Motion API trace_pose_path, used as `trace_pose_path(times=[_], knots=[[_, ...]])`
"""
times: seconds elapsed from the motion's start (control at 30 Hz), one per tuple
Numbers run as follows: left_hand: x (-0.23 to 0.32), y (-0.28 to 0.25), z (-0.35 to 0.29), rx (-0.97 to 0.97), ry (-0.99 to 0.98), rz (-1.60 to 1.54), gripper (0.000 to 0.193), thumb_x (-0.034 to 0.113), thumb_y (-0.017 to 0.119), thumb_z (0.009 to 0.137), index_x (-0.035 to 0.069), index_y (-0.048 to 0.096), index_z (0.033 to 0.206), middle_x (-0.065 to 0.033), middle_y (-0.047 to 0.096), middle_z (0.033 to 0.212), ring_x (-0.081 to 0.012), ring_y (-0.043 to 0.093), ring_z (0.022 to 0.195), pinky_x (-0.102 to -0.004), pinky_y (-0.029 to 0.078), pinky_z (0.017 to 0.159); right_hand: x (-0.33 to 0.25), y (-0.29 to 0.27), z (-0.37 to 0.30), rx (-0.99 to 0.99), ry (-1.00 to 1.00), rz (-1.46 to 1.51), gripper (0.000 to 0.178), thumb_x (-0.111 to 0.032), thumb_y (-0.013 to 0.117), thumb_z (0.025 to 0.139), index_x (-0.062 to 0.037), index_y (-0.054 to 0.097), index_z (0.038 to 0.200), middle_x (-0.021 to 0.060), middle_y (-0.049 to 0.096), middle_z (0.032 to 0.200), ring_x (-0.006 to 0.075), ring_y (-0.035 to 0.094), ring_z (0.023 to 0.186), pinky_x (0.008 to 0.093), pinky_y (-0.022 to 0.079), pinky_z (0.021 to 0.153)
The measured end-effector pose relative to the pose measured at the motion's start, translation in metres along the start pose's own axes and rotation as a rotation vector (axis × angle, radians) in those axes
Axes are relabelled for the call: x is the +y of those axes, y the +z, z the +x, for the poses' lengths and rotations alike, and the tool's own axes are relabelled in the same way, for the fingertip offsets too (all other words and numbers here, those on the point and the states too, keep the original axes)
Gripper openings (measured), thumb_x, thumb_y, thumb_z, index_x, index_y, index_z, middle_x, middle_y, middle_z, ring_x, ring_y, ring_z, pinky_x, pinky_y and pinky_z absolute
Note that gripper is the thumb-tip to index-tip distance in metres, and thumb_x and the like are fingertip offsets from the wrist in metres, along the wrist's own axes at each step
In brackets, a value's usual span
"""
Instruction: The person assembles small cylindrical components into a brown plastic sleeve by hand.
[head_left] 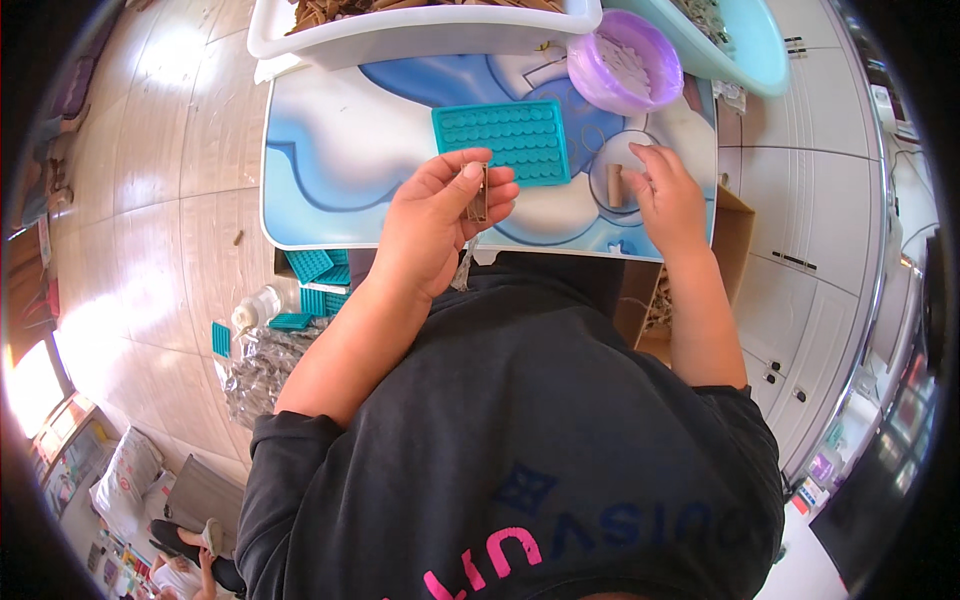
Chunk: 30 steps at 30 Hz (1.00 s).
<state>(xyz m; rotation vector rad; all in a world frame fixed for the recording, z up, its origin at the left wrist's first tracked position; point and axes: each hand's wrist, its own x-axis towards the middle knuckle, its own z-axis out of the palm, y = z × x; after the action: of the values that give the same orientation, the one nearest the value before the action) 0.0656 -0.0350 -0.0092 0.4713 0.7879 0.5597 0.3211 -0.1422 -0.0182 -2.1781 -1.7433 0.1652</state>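
Observation:
My left hand is closed over the table's near edge, its thumb pressing a small brown rectangular piece with a shiny edge against the fingers. Fingers curled behind hide part of that piece. To the right, my right hand has its fingers apart, with the tips right beside a short brown cardboard tube. Whether they touch the tube I cannot tell. The tube is on a round pale disc. Between and beyond my hands lies a teal tray with rows of small rounded hollows.
A white tub of brown pieces stands at the far edge. Beside it are a purple bowl of pale material and a light-blue basin. A cardboard box sits under the table's right side. Teal trays and crumpled plastic lie low at left.

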Motion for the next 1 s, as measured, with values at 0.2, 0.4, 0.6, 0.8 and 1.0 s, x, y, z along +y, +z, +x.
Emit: trace_pose_path(times=[0.2, 0.4, 0.6, 0.8, 1.0], knots=[[-0.003, -0.002, 0.001, -0.042, -0.040, -0.038, 0.027, 0.013, 0.048, 0.094, -0.002, 0.048, 0.117, -0.0160, 0.060, 0.104, -0.0239, 0.062, 0.093, -0.0351, 0.052, 0.084, -0.005, -0.003, -0.007, -0.048, -0.221, 0.041, 0.053, -0.022, 0.074, 0.068, -0.0049, 0.056, 0.114, 0.0113, 0.058, 0.111, 0.0314, 0.054, 0.101, 0.0384, 0.043, 0.088], [-0.005, 0.000, 0.000, -0.057, -0.089, -0.038, 0.035, 0.023, 0.042, 0.098, -0.004, 0.047, 0.119, -0.0168, 0.059, 0.106, -0.0251, 0.062, 0.094, -0.0368, 0.052, 0.085, -0.066, -0.001, 0.004, 0.041, -0.271, 0.299, 0.058, -0.021, 0.077, 0.063, -0.0048, 0.055, 0.115, 0.0131, 0.059, 0.108, 0.0319, 0.055, 0.098, 0.0392, 0.043, 0.086], [-0.008, -0.002, 0.000, -0.095, -0.095, -0.083, 0.042, 0.033, 0.036, 0.099, -0.003, 0.047, 0.118, -0.0135, 0.058, 0.104, -0.0221, 0.060, 0.094, -0.0345, 0.051, 0.083, -0.109, 0.012, 0.018, 0.089, -0.417, 0.419, 0.061, -0.018, 0.079, 0.059, -0.0055, 0.054, 0.114, 0.0095, 0.061, 0.105, 0.0300, 0.056, 0.094, 0.0392, 0.044, 0.082], [-0.009, -0.004, -0.002, -0.128, -0.089, -0.073, 0.042, 0.033, 0.035, 0.099, -0.002, 0.049, 0.117, -0.0122, 0.057, 0.104, -0.0213, 0.058, 0.096, -0.0348, 0.050, 0.083, -0.113, 0.018, 0.020, 0.047, -0.443, 0.408, 0.061, -0.016, 0.078, 0.058, -0.0061, 0.054, 0.113, 0.0086, 0.061, 0.104, 0.0296, 0.056, 0.093, 0.0388, 0.045, 0.081], [-0.010, 0.000, -0.006, -0.108, -0.027, -0.087, 0.038, 0.026, 0.037, 0.099, -0.003, 0.049, 0.120, -0.0107, 0.057, 0.103, -0.0196, 0.057, 0.094, -0.0332, 0.048, 0.084, -0.114, 0.019, 0.018, 0.039, -0.415, 0.374, 0.062, -0.016, 0.078, 0.058, -0.0062, 0.054, 0.113, 0.0087, 0.061, 0.105, 0.0292, 0.056, 0.093, 0.0387, 0.045, 0.080]])
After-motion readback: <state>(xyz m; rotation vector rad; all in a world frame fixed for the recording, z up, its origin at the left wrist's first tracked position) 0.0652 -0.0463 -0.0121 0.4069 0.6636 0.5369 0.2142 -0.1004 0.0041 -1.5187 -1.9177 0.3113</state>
